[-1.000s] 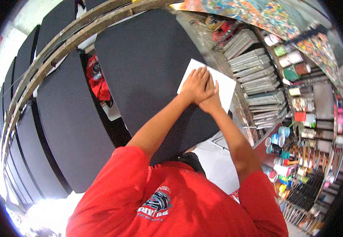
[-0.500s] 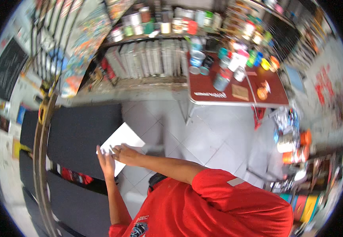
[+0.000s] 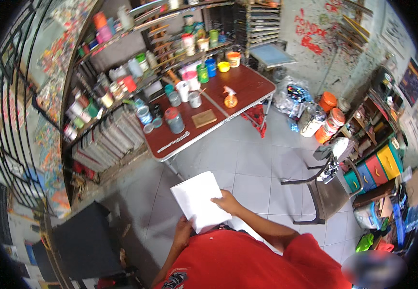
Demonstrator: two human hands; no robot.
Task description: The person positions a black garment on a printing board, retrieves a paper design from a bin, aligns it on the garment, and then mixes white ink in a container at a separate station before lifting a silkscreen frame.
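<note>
A white sheet of paper is held in front of my red shirt, over the tiled floor; whether it is one sheet or several I cannot tell. My left hand grips its lower left edge, fingers partly hidden. On the opposite edge my right hand pinches the paper, with the thumb side on top and the other fingers underneath. The paper lies between me and the near edge of a red-brown table.
Paint tubs, a spray bottle and a wooden block stand on the table. A dark armchair is at the right, beside coloured drawers. Black-covered seating or a bench lies left. Shelves of jars line the back left.
My view and body have turned right, away from the black surface. The paper has come off that surface's edge and is now in front of me, with my hands at opposite edges.
</note>
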